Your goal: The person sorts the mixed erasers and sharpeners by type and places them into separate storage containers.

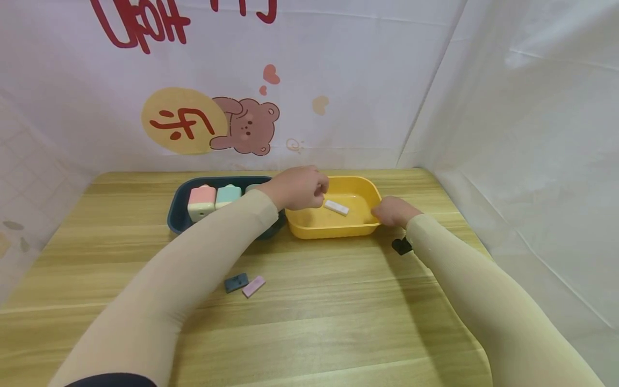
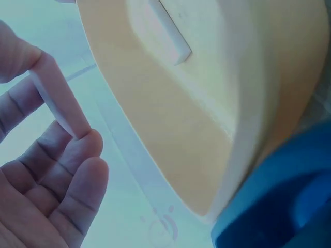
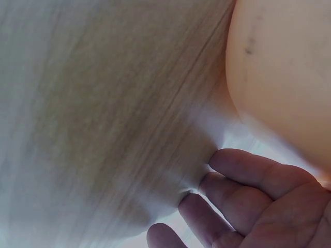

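My left hand (image 1: 300, 188) is above the left part of the yellow tray (image 1: 333, 232). In the left wrist view it pinches a small, pale pinkish rectangular block (image 2: 61, 98) between thumb and fingers. Inside the tray lies a similar white block (image 1: 336, 207). At the tray's right end is my right hand (image 1: 394, 211). The right wrist view shows its fingers (image 3: 258, 173) fairly straight, low over the table beside the tray's outer wall (image 3: 279, 67); its thumb is hidden there.
Left of the yellow tray stands a dark blue tray (image 1: 175, 215) with a pink-topped container (image 1: 202, 200) and a mint-topped container (image 1: 228, 194). A dark grey block (image 1: 236, 282) and a pink block (image 1: 253, 286) lie on the table in front. A black piece (image 1: 401, 246) shows beneath the right forearm.
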